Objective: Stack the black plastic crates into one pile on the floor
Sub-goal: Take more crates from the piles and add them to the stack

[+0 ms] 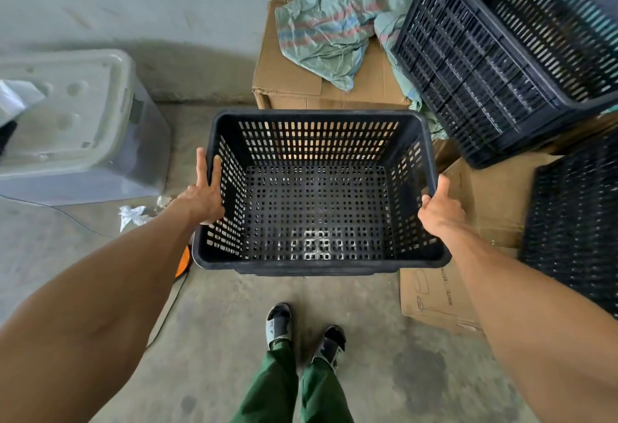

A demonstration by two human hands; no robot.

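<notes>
An empty black slotted crate (319,257) sits upright in front of me, open side up, above the concrete floor and my feet. My left hand (202,197) presses on its left wall, two fingers stretched along the rim. My right hand (439,207) grips the right rim with the thumb up. A second black crate (501,55) lies tilted on cardboard at the upper right. A third black crate (575,222) shows at the right edge, partly cut off.
A translucent lidded storage bin (83,121) stands at the left. A cardboard box (294,88) with a green striped sack (327,31) on it is behind the held crate. More cardboard (468,289) lies at the right. Crumpled paper (132,217) and an orange object (183,262) lie by my left arm.
</notes>
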